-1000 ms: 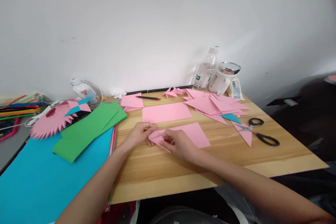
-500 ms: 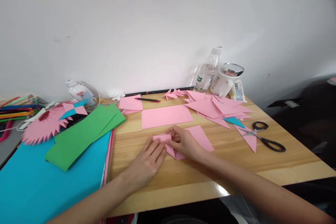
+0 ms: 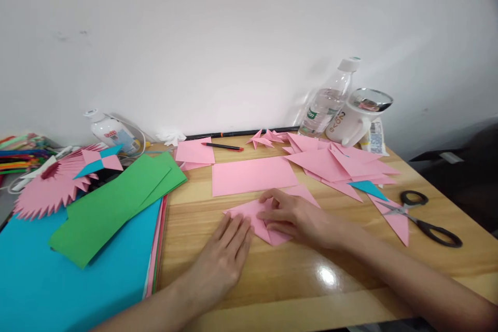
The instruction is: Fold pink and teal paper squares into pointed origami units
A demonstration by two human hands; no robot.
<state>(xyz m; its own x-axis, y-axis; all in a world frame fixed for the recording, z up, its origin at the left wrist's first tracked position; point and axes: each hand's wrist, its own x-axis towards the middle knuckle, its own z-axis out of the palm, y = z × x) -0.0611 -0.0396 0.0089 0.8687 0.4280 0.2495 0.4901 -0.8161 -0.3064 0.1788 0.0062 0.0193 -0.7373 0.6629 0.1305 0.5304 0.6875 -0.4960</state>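
Note:
A pink sheet of paper (image 3: 249, 212), partly folded, lies on the wooden table (image 3: 295, 275) in front of me. My right hand (image 3: 295, 218) lies flat on its right part, fingers stretched out and pressing the paper down. Beside it my left hand (image 3: 225, 254) rests flat on the table, its fingertips at the paper's lower left edge. Neither hand grips anything.
A flat pink rectangle (image 3: 252, 175) lies just behind. Pink folded triangles (image 3: 334, 163), a blue triangle (image 3: 368, 188) and scissors (image 3: 428, 220) sit at the right. A bottle (image 3: 327, 101) and white mug (image 3: 354, 116) stand by the wall. Green (image 3: 112, 199) and blue (image 3: 58, 280) sheets lie at the left, with a pen (image 3: 221, 146) behind.
Both hands stopped pinching the paper's left corner and flattened out. The fold now lies pressed down. My left hand slid back toward me; the camera moved closer.

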